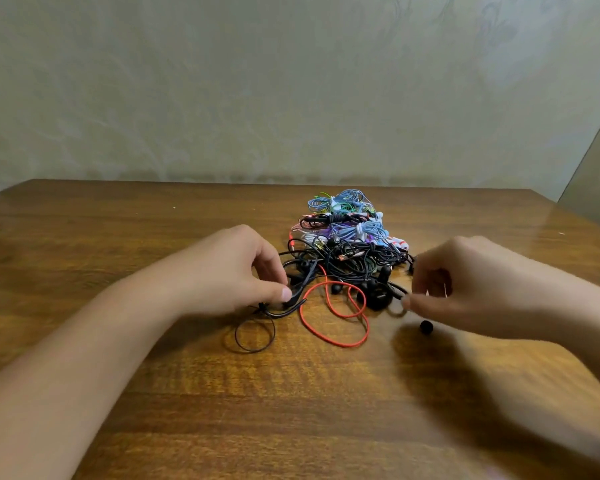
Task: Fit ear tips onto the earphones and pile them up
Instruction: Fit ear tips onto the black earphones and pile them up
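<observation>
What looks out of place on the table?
One small black ear tip lies loose on the table, apart from the earphone pile, just under the right hand. A red cable sprawls out toward the front.

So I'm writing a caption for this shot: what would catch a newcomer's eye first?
Probably the heap of earphones at the middle of the wooden table, with blue, green and white coils at the back and loose black cables in front. Next, the red cable looping out of it toward the viewer. Then the two hands either side: the left hand pinching a black cable, the right hand at the heap's right edge, with a small black ear tip lying just below it.
</observation>
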